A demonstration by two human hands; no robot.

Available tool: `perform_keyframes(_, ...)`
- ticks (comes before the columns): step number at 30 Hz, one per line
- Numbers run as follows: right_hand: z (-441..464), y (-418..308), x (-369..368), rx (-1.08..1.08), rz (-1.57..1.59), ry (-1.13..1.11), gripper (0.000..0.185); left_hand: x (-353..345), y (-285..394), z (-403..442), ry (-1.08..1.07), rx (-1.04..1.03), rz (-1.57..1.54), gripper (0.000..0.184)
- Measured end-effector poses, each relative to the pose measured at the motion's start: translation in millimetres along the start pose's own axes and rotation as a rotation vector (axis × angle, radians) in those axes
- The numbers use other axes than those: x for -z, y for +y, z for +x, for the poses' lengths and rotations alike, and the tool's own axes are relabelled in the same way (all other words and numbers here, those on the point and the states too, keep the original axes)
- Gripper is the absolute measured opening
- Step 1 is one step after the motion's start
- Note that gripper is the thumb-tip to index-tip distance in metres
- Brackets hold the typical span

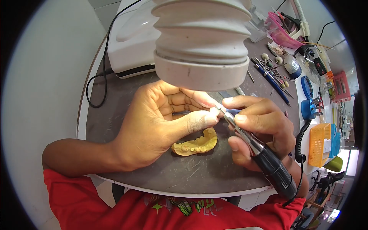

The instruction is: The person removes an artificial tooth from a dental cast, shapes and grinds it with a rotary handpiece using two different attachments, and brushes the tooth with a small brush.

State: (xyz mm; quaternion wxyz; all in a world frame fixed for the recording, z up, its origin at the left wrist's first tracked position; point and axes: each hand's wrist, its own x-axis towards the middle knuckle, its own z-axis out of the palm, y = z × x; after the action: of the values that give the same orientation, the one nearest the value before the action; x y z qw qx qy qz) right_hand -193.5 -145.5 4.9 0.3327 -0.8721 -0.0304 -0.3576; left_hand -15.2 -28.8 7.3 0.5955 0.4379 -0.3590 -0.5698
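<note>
My left hand [157,119] pinches a small whitish piece [214,111] between thumb and fingertips. In my right hand [264,124] is a handpiece [256,147] with a silver front and a black body, held like a pen. Its tip is at the small piece; whether they touch is too small to tell. On the grey table just below my hands lies a yellow dental model [196,145], curved like an arch, with its tooth shapes facing up.
A white ribbed hose [201,42] hangs close above my hands. Behind stands a white machine [134,38] with a black cable. At right are pens [272,81], loose burs, a blue round device [308,109], an orange basket [320,145] and a pink basket [281,32].
</note>
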Motion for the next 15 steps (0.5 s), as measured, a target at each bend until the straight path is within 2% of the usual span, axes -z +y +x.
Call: perform_keyframes(15, -1.0, 1.6, -1.2, 0.014, -0.009, 0.009, 0.032, -0.4, 1.0, -0.2, 0.012, 0.006, 0.012, 0.018)
